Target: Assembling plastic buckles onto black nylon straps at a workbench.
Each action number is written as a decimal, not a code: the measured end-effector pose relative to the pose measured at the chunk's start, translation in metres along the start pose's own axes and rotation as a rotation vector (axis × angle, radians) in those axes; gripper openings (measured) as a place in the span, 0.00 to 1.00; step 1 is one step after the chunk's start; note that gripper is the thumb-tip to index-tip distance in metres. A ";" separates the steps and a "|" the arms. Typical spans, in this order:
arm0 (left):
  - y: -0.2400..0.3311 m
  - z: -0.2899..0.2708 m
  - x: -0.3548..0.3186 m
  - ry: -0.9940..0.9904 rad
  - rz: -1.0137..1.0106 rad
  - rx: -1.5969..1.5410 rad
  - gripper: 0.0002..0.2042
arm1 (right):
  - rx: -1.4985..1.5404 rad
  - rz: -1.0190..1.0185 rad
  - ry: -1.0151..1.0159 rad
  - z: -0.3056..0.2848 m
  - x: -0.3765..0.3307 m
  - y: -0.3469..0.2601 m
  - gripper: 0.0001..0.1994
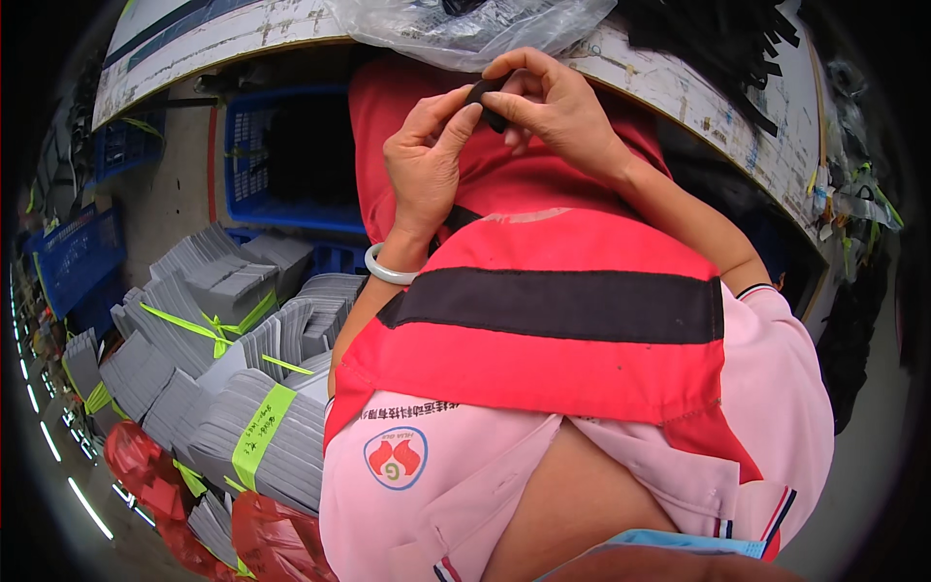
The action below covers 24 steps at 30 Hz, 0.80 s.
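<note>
Between my two hands, above my lap, is a small black piece of soft-looking material. My left hand pinches its left side between thumb and fingers. From the right, my right hand grips the same piece, thumb pressed against it and fingers curled behind. Much of the piece is hidden by my fingers, so its exact kind cannot be made out. Both hands are close together, just in front of the table edge, over the red apron that I wear.
A worn white table curves across the front, bearing a clear plastic bag and black strips at the right. To the left are a blue crate, stacked grey sheets tied with green bands, and red plastic bags.
</note>
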<state>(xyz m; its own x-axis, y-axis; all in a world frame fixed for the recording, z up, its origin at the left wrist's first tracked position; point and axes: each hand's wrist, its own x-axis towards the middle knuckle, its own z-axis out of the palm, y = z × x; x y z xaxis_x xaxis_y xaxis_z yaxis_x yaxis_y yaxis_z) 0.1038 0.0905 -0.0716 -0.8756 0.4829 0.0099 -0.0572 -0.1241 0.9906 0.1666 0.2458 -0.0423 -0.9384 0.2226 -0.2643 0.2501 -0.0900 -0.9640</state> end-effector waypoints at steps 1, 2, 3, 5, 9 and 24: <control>-0.004 -0.001 0.000 0.006 -0.025 -0.054 0.08 | 0.080 -0.040 -0.011 0.001 0.002 0.002 0.13; -0.006 -0.001 0.000 0.013 -0.049 -0.109 0.08 | 0.080 -0.041 -0.011 0.002 0.001 0.002 0.13; -0.007 -0.004 0.001 0.013 -0.048 -0.108 0.08 | 0.109 -0.033 -0.014 0.003 0.001 0.002 0.13; -0.007 -0.012 0.002 -0.050 0.011 0.000 0.07 | 0.105 0.086 -0.050 -0.001 0.002 -0.001 0.15; 0.001 -0.015 -0.001 -0.106 -0.084 0.035 0.07 | 0.274 0.375 -0.295 -0.024 0.017 0.013 0.15; 0.031 -0.116 0.026 0.440 0.146 0.203 0.06 | -0.075 0.232 -0.435 -0.009 0.015 0.016 0.17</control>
<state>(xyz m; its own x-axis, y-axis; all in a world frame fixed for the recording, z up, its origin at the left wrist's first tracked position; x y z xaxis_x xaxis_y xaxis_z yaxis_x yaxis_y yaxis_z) 0.0235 -0.0018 -0.0565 -0.9892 0.0562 0.1356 0.1374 0.0291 0.9901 0.1588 0.2559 -0.0617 -0.8646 -0.2221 -0.4507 0.4653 -0.0154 -0.8850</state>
